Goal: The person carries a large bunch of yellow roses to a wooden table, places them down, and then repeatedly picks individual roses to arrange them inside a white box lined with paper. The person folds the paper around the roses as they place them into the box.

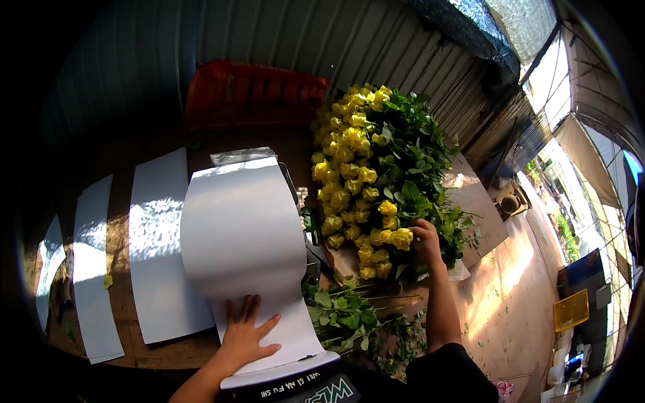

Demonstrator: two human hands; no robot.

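Observation:
My left hand [248,332] lies flat with its fingers spread on a large white paper sheet [245,235]. The sheet bulges up in a curve, and its near end reaches my dark shirt. On the right, my right hand [426,242] has its fingers curled in at the base of a yellow rose [401,238]; the stem is hidden behind the hand. That rose is at the near right side of a big heap of yellow roses [346,161], whose blooms face left and whose green leaves [413,148] spread to the right.
Loose leafy stems [346,312] lie between the sheet and the roses. Further white panels [164,248] stretch along the left of the brown table [171,352]. A red bag [252,94] rests against the corrugated wall [282,30]. A yellow crate [571,310] stands far right.

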